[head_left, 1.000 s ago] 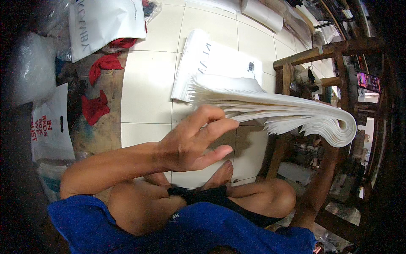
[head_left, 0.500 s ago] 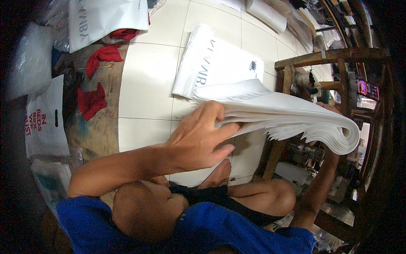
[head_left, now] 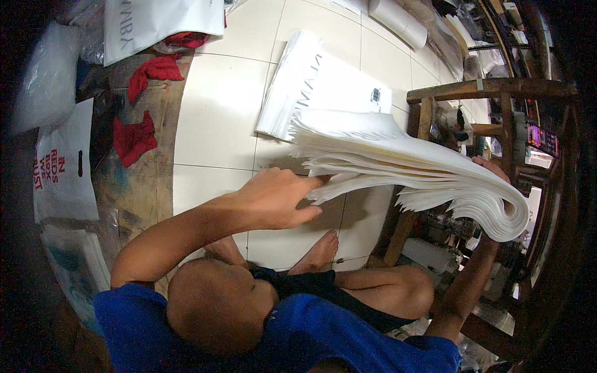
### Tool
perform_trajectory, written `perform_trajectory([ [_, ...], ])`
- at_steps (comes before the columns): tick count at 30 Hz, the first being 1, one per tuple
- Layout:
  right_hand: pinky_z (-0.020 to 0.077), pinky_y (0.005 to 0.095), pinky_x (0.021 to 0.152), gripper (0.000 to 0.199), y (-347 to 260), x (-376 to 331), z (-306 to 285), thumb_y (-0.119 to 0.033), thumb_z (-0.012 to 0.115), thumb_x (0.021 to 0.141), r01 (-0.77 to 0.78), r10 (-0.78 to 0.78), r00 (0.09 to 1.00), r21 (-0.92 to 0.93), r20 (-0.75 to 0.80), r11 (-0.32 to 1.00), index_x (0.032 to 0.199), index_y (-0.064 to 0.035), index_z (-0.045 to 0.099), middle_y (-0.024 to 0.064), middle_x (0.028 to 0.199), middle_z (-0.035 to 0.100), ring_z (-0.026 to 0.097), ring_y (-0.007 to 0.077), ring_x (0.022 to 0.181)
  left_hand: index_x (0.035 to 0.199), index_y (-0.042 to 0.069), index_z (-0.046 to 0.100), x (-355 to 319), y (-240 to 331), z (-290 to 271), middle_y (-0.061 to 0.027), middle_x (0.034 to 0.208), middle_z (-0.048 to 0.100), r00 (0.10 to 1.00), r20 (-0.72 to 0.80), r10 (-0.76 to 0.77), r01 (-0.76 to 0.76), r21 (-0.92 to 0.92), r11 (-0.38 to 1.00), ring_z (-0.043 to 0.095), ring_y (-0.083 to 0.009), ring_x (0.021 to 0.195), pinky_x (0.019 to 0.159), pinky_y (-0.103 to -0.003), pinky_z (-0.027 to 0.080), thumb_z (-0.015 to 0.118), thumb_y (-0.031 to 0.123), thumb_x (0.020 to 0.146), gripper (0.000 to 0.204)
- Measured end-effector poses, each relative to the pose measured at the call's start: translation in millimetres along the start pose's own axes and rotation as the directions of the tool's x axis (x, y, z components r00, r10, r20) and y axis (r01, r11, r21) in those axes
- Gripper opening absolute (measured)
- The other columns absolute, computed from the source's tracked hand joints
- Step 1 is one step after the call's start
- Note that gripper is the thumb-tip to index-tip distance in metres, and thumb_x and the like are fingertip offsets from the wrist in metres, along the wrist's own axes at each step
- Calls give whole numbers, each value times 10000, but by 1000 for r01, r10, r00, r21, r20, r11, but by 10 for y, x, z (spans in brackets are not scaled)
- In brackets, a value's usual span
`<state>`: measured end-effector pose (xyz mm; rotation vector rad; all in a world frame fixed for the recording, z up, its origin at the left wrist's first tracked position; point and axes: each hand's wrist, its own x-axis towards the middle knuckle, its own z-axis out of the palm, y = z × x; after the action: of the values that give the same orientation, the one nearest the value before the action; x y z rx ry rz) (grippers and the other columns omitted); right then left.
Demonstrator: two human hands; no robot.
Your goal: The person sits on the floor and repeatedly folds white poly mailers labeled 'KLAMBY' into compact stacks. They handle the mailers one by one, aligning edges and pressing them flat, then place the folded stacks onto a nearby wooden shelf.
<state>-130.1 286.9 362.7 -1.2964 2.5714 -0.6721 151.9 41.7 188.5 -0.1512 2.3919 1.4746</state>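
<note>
A thick stack of flat white bags (head_left: 404, 149) with faint grey print hangs over the floor, bent into a rounded fold at its right end. My right hand (head_left: 492, 169) is closed round that folded end, its fingers showing on the far side and the palm hidden behind the stack. At the loose left edges, my left hand (head_left: 278, 198) has its index fingertip among the layers. Its thumb stands apart below, and the other fingers are partly hidden. The loose edges are fanned out unevenly. Just beyond, another pile of white printed bags (head_left: 348, 84) lies on the floor.
A wooden frame (head_left: 491, 89) with shelves of equipment stands at the right. To the left are a stained board (head_left: 158, 140), red cloths (head_left: 135, 138) and a white bag with red print (head_left: 67, 165). A white roll (head_left: 398, 23) lies at the back on the tiles.
My left hand has moved left and slightly down, its fingers drawn back from the stack's top edge. The loose edges have spread farther apart. My right hand keeps its hold on the fold.
</note>
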Motion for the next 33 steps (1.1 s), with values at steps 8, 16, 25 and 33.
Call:
perform_trajectory([
  [8,492,348,942,355,-234,90,-82,-152,660,859,-600,600,792,325,111,731,1188,-21,631,131,1147,654,625,217,1034,1121,33,609,-451,-243,-43,-133,821,607,880,-410,242,-253,27,967,612,-336,765,688,-389,502,738,376,777,503],
  [16,508,335,903,427,-414,-27,-62,-128,720,777,-380,380,925,-5,31,925,1181,-22,634,132,1112,670,640,193,1015,1409,29,376,-75,39,-38,-195,1241,483,602,-660,449,-389,248,887,439,-371,1226,1045,-480,367,784,216,673,862],
  [25,541,342,828,421,-801,-197,68,-197,778,738,210,-193,978,-414,81,886,1094,-13,651,133,998,706,690,223,891,1174,58,647,346,-491,263,-202,1198,625,645,-669,369,-458,48,888,594,-340,1130,1000,-425,447,633,2,683,494],
  [33,526,358,792,427,-807,-318,-210,-234,680,797,145,-132,989,-224,72,964,1145,0,598,142,1014,688,683,256,886,1197,74,654,445,-1061,242,-168,1283,598,887,-352,300,-456,-777,435,560,-311,1199,1017,-435,435,622,305,901,377],
])
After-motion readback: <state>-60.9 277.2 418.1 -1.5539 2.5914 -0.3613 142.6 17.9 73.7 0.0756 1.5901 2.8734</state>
